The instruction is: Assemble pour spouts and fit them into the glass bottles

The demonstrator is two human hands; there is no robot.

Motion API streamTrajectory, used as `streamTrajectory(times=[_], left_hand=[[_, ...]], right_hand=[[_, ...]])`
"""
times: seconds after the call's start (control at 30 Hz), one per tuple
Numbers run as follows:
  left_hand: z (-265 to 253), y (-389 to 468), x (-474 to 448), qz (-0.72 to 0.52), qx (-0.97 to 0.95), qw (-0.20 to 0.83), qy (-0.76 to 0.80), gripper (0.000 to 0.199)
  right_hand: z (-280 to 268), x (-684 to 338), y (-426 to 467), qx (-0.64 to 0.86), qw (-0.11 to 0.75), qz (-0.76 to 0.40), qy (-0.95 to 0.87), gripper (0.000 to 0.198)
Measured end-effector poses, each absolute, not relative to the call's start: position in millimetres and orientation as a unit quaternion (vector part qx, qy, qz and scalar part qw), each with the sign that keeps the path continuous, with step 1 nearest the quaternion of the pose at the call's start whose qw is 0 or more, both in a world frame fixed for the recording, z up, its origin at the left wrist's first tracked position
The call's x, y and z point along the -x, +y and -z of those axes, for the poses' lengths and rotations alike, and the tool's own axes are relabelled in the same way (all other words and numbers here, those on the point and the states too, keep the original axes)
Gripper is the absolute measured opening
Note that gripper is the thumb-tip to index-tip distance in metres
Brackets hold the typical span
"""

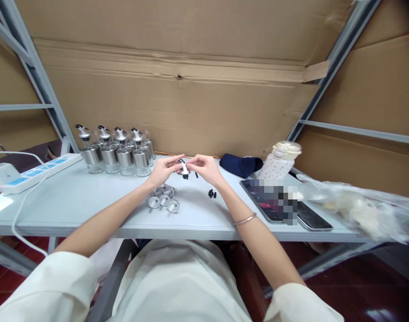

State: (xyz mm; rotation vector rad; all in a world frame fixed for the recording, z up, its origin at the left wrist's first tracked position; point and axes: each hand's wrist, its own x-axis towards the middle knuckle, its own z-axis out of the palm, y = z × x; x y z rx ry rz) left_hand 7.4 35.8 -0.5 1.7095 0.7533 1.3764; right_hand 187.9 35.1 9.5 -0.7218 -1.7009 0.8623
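Between my two hands is a bottle pourer spout, white or silvery with a black flap on top and a black ribbed stopper below. My left hand closes its fingertips on the spout's left side. From the other side, the thumb and fingers of my right hand pinch it. A small dark piece shows just under my right fingers; whether they touch it I cannot tell. Several pale round-topped pourer parts lie below my left hand. Small black stoppers are grouped beneath my right wrist.
Several glass bottles with metal sleeves, the front ones with spouts, stand at the back left. A power strip with a white cable is at far left. To the right are a dark blue cap, a dotted tumbler, phones and a plastic bag.
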Motion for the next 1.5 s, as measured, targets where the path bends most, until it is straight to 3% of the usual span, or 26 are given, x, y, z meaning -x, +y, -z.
streamTrajectory(times=[0.13, 0.4, 0.6, 0.8, 0.93, 1.07, 1.17, 1.37, 1.5], left_hand=[[2, 37, -8, -0.547, -0.676, 0.403, 0.286, 0.060], [1, 36, -7, -0.546, -0.674, 0.409, 0.283, 0.048], [0, 35, -8, -0.540, -0.678, 0.412, 0.281, 0.056], [-2, 34, -10, -0.552, -0.668, 0.398, 0.301, 0.040], [-6, 34, -7, -0.574, -0.656, 0.377, 0.313, 0.037], [-8, 34, -5, -0.591, -0.646, 0.363, 0.320, 0.034], [-8, 34, -4, -0.589, -0.646, 0.364, 0.323, 0.036], [-9, 32, -6, -0.573, -0.650, 0.378, 0.326, 0.046], [-8, 32, -6, -0.565, -0.656, 0.385, 0.319, 0.049]], right_hand=[[-10, -188, 34, 0.305, 0.524, -0.368, -0.705, 0.025], [-12, -191, 35, 0.307, 0.521, -0.354, -0.714, 0.019], [-12, -191, 35, 0.306, 0.515, -0.329, -0.730, 0.017], [-11, -191, 36, 0.303, 0.514, -0.303, -0.743, 0.021], [-12, -187, 32, 0.301, 0.516, -0.274, -0.754, 0.026], [-11, -182, 27, 0.304, 0.509, -0.234, -0.770, 0.045], [-8, -180, 25, 0.310, 0.491, -0.218, -0.785, 0.044], [-6, -179, 26, 0.313, 0.490, -0.302, -0.756, 0.045], [-9, -181, 28, 0.295, 0.515, -0.351, -0.724, 0.031]])
